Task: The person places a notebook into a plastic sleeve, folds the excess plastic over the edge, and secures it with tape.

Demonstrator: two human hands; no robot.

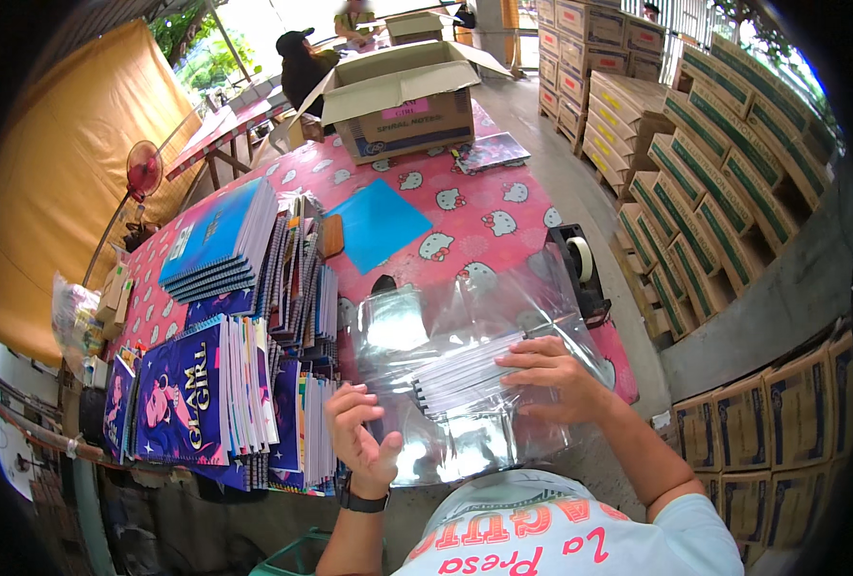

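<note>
A stack of spiral notebooks [470,372], edges facing up toward me, lies under or inside a sheet of clear plastic film [474,446]; which of the two I cannot tell. My right hand [553,379] rests on the stack's right end, fingers spread over the film. At the left edge of the film is my left hand [361,437], palm turned inward and fingers apart, with nothing visible in it. A dark watch [361,499] is on that wrist. Shiny reflections hide part of the stack.
Purple-covered notebooks [182,394] and blue notebooks [220,240] stand piled to the left. A blue sheet [383,226] lies on the pink patterned table [470,230]. Beyond is an open carton [407,130]; at right, a tape dispenser [585,274]. Stacked cartons [724,182] line the right side.
</note>
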